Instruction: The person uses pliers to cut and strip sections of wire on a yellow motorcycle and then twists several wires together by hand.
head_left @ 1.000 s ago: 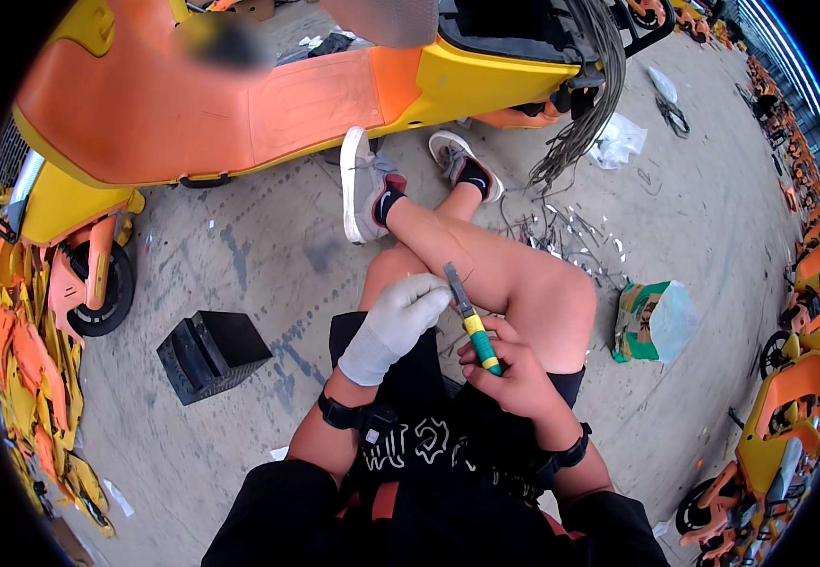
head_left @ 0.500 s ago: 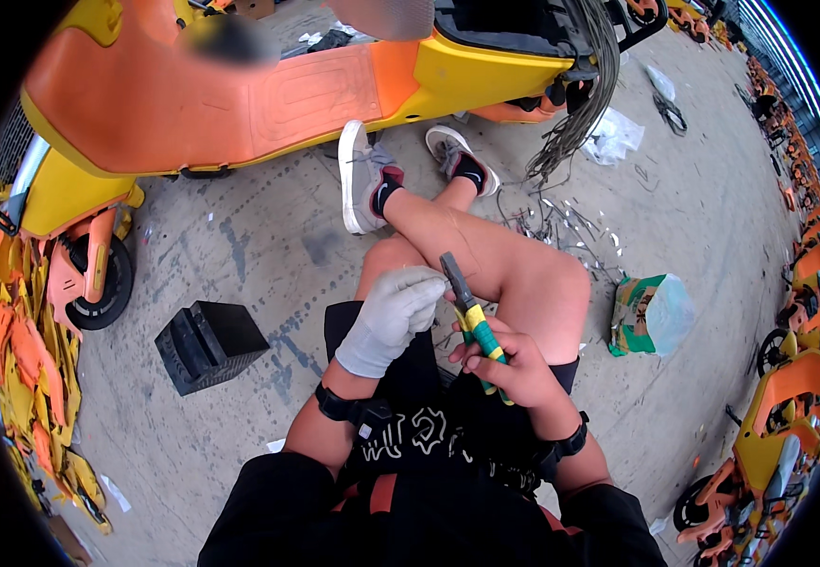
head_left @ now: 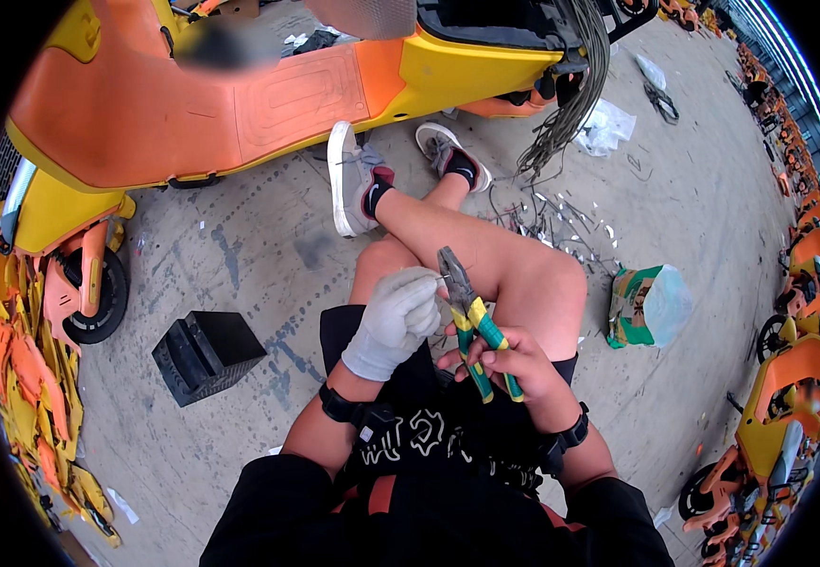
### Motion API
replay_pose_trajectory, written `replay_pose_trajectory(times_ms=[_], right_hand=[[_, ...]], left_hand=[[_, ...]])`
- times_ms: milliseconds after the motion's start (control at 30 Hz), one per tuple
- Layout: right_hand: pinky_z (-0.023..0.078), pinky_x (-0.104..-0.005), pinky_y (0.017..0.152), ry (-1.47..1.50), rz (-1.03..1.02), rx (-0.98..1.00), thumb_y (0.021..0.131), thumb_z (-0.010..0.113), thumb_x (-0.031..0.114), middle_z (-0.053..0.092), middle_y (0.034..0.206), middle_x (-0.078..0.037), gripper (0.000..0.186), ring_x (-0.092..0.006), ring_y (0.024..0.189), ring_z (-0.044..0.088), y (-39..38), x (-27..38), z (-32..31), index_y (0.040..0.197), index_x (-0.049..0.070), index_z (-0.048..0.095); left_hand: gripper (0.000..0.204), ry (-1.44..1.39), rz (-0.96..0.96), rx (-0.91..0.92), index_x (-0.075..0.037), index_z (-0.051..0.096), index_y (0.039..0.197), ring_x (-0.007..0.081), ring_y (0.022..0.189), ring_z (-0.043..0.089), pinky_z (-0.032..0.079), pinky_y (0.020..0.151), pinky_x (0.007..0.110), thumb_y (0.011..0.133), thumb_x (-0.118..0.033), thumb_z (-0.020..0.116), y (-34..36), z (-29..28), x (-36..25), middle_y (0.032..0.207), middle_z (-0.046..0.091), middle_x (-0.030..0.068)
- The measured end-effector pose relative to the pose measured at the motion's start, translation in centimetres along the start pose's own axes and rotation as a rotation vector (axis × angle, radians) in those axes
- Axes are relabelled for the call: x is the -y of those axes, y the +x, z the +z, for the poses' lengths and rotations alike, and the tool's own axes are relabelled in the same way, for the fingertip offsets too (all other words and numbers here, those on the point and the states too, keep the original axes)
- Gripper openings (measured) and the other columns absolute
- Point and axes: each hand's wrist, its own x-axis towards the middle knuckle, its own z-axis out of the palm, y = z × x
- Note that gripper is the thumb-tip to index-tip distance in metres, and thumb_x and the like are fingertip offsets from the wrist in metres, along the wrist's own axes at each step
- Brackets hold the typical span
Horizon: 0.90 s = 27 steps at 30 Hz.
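Observation:
My left hand (head_left: pixel 393 317), in a light grey knit glove, is closed in a pinch on a small thin piece, probably wire, at the pliers' jaws. My bare right hand (head_left: pixel 509 364) grips pliers (head_left: pixel 476 331) with green-and-yellow handles, which are spread apart; the metal head points up, beside my gloved fingertips. Both hands are over my black shorts and crossed legs. A bundle of grey cables (head_left: pixel 570 118) hangs from the scooter beyond them, and loose wires with small white bits (head_left: pixel 561 222) lie on the floor past my knee.
A yellow-and-orange scooter (head_left: pixel 192 113) stands crosswise ahead. A black box (head_left: pixel 209 354) lies at left, an open green bag (head_left: pixel 638 307) at right, a white plastic bag (head_left: pixel 604 128) farther back. Yellow and orange panels (head_left: pixel 27 378) are piled at far left; scooters (head_left: pixel 774 425) line the right.
The pliers' head has risen slightly and turned, and the handles have spread apart in my right hand. My left fingertips stay beside the jaws, a little higher than in the earliest frame.

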Motion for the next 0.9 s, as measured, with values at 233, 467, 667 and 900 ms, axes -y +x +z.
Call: replay_pose_trajectory(times_ms=[233, 467, 667, 900], right_hand=[[0.047, -0.0456, 0.099, -0.068, -0.039, 0.023, 0.087, 0.062, 0.009, 0.05, 0.136, -0.017, 0.014, -0.0395, 0.131, 0.048, 0.1, 0.0, 0.4, 0.095, -0.003, 0.064], [0.044, -0.0393, 0.097, -0.145, -0.103, 0.035, 0.087, 0.064, 0.012, 0.054, 0.127, -0.019, 0.015, -0.0351, 0.127, 0.05, -1.2, 1.5, 0.1, 0.093, -0.002, 0.064], [0.054, -0.0439, 0.078, -0.096, -0.199, -0.068, 0.09, 0.064, 0.028, 0.055, 0.119, -0.03, 0.035, -0.0367, 0.096, 0.061, -8.7, 5.0, -2.5, 0.076, -0.004, 0.06], [0.052, -0.0384, 0.071, -0.492, -0.288, -0.985, 0.098, 0.052, 0.047, 0.066, 0.087, -0.016, 0.049, -0.027, 0.082, 0.065, -12.1, 3.5, -15.0, 0.086, 0.0, 0.06]], left_hand=[[0.022, 0.112, 0.032, -0.038, 0.002, 0.06, 0.097, 0.0039, 0.045, 0.032, 0.023, 0.044, 0.022, 0.102, -0.015, 0.047, -0.3, 0.8, -0.3, 0.056, 0.039, -0.005], [0.021, -0.038, 0.285, -0.023, 0.0, 0.056, 0.103, 0.0072, 0.046, 0.027, 0.027, 0.051, 0.025, 0.104, -0.016, 0.042, -0.3, -0.1, -0.9, 0.056, 0.029, -0.0056], [0.024, -0.24, 0.315, -0.045, -0.006, 0.055, 0.105, 0.0085, 0.045, 0.023, 0.026, 0.048, 0.026, 0.106, -0.026, 0.041, 1.2, -2.7, 0.0, 0.055, 0.027, -0.0054], [0.025, -0.239, 0.319, -0.026, -0.008, 0.055, 0.106, 0.0078, 0.042, 0.024, 0.026, 0.045, 0.026, 0.107, -0.025, 0.037, 2.7, -3.6, 1.0, 0.055, 0.027, -0.006]])
